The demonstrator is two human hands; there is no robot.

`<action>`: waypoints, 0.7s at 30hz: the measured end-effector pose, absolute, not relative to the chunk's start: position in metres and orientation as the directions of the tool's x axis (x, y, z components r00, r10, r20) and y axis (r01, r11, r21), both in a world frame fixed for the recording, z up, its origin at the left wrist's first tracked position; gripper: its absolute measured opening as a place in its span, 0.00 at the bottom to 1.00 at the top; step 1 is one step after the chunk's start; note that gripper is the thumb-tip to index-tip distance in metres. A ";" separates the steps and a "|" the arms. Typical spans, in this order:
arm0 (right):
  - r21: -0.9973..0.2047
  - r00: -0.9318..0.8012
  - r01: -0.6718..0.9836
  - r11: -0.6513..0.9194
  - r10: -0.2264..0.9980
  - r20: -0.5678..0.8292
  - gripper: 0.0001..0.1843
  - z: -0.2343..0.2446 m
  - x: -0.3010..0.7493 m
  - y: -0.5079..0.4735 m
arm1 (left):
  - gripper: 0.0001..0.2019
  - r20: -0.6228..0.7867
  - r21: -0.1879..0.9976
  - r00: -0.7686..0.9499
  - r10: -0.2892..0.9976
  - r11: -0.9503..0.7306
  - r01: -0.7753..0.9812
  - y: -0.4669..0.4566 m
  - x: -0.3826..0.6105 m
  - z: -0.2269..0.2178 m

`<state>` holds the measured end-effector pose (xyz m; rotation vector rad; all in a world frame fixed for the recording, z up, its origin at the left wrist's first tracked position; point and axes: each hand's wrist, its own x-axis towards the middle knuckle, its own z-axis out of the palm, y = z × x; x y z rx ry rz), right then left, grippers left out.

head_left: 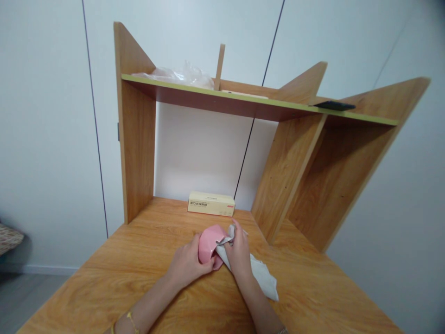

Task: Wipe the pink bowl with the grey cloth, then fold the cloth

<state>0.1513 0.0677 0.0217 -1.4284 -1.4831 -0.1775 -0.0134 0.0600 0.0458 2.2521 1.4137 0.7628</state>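
Note:
A pink bowl (pixel 208 242) is tipped on its side low over the wooden desk (pixel 146 260). My left hand (pixel 186 265) grips the bowl from the left and below, fingers curled round its rim. My right hand (pixel 239 253) is closed on a white-grey cloth (pixel 263 276), pressing part of it against the bowl's rim. The rest of the cloth trails down to the right onto the desk.
A long beige box (pixel 211 204) lies at the back of the desk under the shelf (pixel 222 96). Wooden dividers stand left and right. Crumpled clear plastic (pixel 175 74) and a dark flat object (pixel 334 105) lie on the shelf.

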 end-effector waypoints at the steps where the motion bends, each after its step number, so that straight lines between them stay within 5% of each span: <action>1: -0.544 0.251 0.798 0.260 0.677 0.692 0.33 0.021 0.153 0.069 | 0.30 0.246 0.570 0.355 0.902 -0.431 0.699 0.059 -0.014 0.047; 11: -0.683 0.233 0.712 0.163 0.862 0.449 0.35 0.016 0.156 0.070 | 0.33 0.351 0.608 0.362 0.864 -0.504 0.613 0.056 -0.016 0.048; 21: -0.738 0.253 0.645 0.199 0.856 0.451 0.34 0.018 0.153 0.069 | 0.34 0.417 0.748 0.339 0.843 -0.531 0.400 0.069 -0.015 0.036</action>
